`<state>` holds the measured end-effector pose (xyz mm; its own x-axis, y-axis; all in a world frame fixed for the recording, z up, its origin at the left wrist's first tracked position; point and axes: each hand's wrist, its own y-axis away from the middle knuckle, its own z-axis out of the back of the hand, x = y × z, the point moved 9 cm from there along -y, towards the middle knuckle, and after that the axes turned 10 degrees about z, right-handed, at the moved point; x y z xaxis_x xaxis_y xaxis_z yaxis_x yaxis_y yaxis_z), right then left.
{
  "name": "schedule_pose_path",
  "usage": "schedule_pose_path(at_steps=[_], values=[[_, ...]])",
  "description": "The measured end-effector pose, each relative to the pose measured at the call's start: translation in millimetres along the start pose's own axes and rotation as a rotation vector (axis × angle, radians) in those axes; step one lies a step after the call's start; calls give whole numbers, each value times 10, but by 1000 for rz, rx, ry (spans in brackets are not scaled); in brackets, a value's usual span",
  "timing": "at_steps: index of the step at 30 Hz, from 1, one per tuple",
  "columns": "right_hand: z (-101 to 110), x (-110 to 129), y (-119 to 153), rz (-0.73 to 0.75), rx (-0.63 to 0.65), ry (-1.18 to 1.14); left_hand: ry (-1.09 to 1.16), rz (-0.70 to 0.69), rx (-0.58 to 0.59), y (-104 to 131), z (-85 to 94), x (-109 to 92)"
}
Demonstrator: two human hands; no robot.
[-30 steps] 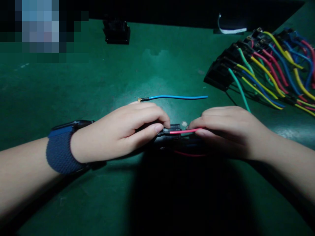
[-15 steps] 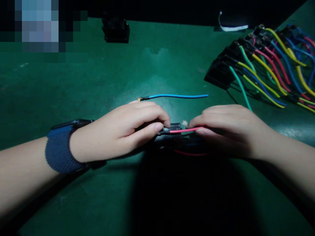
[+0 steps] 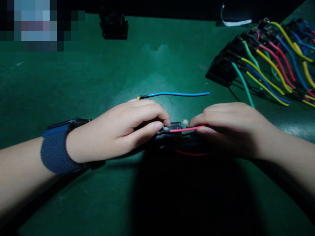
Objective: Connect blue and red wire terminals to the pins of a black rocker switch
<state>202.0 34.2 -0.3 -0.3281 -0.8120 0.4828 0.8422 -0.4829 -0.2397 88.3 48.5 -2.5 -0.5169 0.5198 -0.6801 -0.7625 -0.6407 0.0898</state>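
Observation:
A red wire (image 3: pixel 183 129) with a black end lies along a dark block (image 3: pixel 176 125) in the middle of the view. My left hand (image 3: pixel 133 126) is closed at the wire's black end, thumb and forefinger pinching it against the block. The wire's free end sits between thumb and forefinger of my right hand (image 3: pixel 228 126). Below, in shadow, a second red wire (image 3: pixel 192 153) shows faintly. Beyond my left hand, a blue wire (image 3: pixel 179 94) with a brass-coloured terminal lies on the green surface.
Black blocks with green, yellow, red and blue wires (image 3: pixel 273 59) crowd the upper right. One black block (image 3: pixel 114 28) stands at the upper left of centre. A curved white strip (image 3: pixel 236 23) lies at the far edge of the green surface (image 3: pixel 73 75).
Both hands keep nearly the same hold on the wire and block. The view has shifted slightly.

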Motion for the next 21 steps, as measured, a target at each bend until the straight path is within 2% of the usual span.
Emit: schedule_pose_path(at_steps=[21], values=[[-9, -18, -1, -39, 38, 9, -17, 12, 2, 8, 8, -12]])
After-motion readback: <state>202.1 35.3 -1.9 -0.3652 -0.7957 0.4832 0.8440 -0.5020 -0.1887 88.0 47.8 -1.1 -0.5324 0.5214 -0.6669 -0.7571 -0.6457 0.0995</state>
